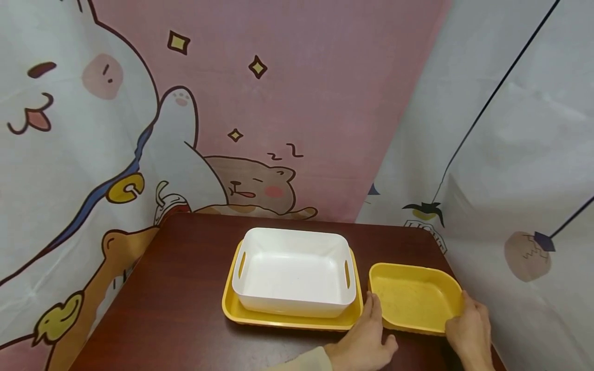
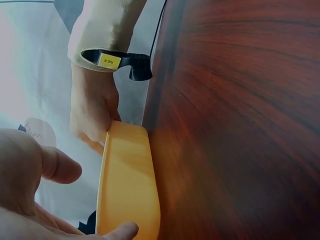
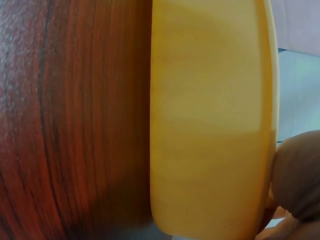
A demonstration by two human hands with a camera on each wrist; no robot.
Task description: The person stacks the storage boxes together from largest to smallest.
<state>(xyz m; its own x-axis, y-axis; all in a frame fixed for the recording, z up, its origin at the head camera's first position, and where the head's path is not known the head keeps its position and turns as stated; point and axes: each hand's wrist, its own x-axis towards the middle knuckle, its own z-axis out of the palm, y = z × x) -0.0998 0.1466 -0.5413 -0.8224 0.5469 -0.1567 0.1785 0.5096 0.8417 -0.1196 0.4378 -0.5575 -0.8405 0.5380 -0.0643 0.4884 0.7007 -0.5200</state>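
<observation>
A small yellow plastic tray [image 1: 413, 299] rests on the table's right side; its near wall [image 2: 127, 175] shows in the left wrist view. My left hand [image 1: 364, 337] is at its left end, straight fingers reaching between it and the larger tray and touching its side. The left thumb [image 2: 62, 167] stands away from the tray. At the right end, my right hand [image 1: 471, 330] pinches the rim, with thumb and fingers at the edge; in the right wrist view the thumb [image 3: 300, 170] partly hides the other fingers.
Left of the small tray, a white rectangular basket [image 1: 297, 268] with slotted handles sits inside a larger yellow tray [image 1: 292, 320]. Both stand on the dark wood table [image 1: 185, 299]. A cartoon-printed cloth [image 1: 325, 103] hangs behind and beside the table.
</observation>
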